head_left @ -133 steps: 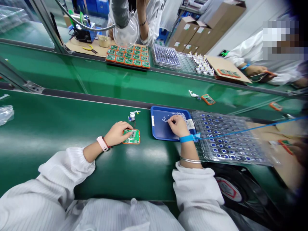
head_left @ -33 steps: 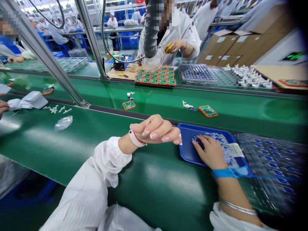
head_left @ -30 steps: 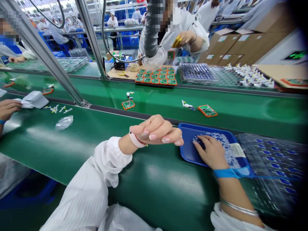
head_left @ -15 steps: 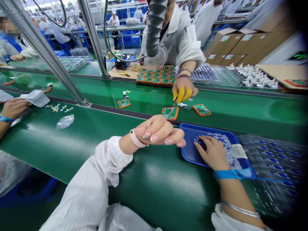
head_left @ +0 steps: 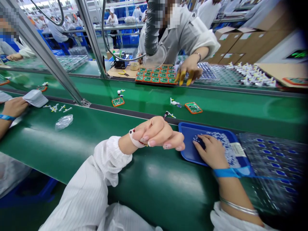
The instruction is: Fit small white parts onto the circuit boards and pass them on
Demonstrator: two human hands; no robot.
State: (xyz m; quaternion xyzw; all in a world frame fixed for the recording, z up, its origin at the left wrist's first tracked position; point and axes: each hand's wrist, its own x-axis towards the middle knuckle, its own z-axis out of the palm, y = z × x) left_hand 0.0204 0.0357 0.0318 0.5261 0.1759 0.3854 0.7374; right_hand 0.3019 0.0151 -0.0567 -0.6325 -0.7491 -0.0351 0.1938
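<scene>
The white pieces (head_left: 225, 148) are too small to identify.

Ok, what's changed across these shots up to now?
The left hand has lifted off the orange-framed circuit board and now sits curled beside the blue tray; that board no longer lies before it. A co-worker's hand in yellow finger cots reached down, then drew back above the rows of green boards. The right hand stayed among the small white parts in the tray.

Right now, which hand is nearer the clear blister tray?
Right. Right hand in the blue tray, just left of the clear blister tray; left hand farther, past the blue tray.
</scene>
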